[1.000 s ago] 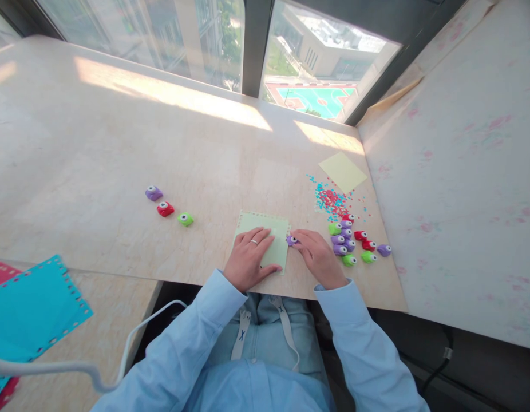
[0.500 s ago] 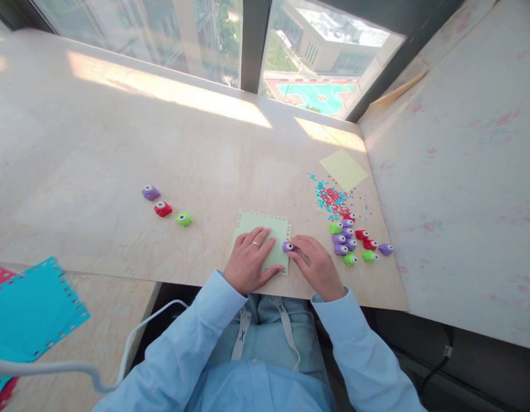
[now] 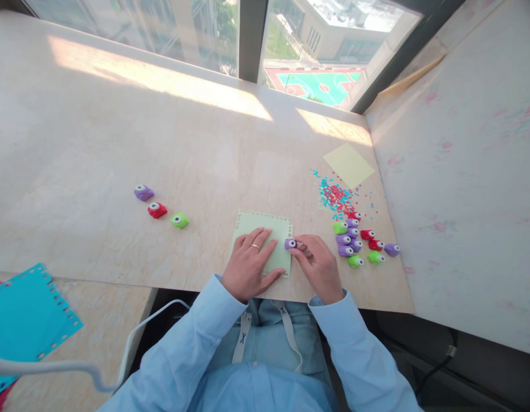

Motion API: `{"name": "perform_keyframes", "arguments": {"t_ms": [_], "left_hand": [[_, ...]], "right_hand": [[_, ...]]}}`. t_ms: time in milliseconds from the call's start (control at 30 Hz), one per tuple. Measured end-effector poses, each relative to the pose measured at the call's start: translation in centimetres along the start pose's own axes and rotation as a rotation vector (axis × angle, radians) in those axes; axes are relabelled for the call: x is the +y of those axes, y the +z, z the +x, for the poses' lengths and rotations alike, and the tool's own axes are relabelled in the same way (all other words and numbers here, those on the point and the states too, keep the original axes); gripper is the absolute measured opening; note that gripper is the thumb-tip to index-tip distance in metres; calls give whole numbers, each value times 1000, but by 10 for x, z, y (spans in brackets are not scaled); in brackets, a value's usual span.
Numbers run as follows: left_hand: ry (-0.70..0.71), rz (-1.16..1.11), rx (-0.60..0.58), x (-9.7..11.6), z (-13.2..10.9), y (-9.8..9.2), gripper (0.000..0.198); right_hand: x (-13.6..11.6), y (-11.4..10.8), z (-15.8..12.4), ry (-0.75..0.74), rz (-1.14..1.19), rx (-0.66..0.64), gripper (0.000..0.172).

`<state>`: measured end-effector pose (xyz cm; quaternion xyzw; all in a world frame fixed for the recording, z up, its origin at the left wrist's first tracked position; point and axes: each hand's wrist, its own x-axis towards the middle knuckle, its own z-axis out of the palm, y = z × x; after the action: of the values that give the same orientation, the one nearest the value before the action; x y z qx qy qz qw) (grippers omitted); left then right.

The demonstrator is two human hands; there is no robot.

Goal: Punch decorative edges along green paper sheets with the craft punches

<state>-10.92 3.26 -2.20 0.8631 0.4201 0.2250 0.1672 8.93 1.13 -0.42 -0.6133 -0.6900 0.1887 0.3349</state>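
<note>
A pale green sheet of paper (image 3: 265,218) lies near the table's front edge, with small cut-outs along its top and right edges. My left hand (image 3: 253,260) rests flat on it, fingers spread, a ring on one finger. At the sheet's right edge, my right hand (image 3: 320,263) grips a small purple craft punch (image 3: 291,244) between thumb and fingers. A star shape shows on the punch's round white top. Whether paper sits inside its slot is hidden from me.
Several purple, red and green punches (image 3: 344,240) are grouped at right, beside red and blue confetti (image 3: 337,197) and a yellow paper (image 3: 349,165). Three more punches (image 3: 157,210) stand at left. Punched blue paper (image 3: 33,315) and a white cable (image 3: 131,337) are at lower left.
The purple punch is turned a little in my right hand, its star now facing up more clearly. My left hand stays on the paper. The whole view has shifted slightly.
</note>
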Motion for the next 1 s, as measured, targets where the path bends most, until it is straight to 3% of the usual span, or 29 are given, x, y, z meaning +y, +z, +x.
{"name": "perform_keyframes", "arguments": {"t_ms": [1000], "left_hand": [[-23, -1, -27, 3, 2, -3, 55]], "right_hand": [[-8, 4, -5, 75, -24, 54, 16]]}}
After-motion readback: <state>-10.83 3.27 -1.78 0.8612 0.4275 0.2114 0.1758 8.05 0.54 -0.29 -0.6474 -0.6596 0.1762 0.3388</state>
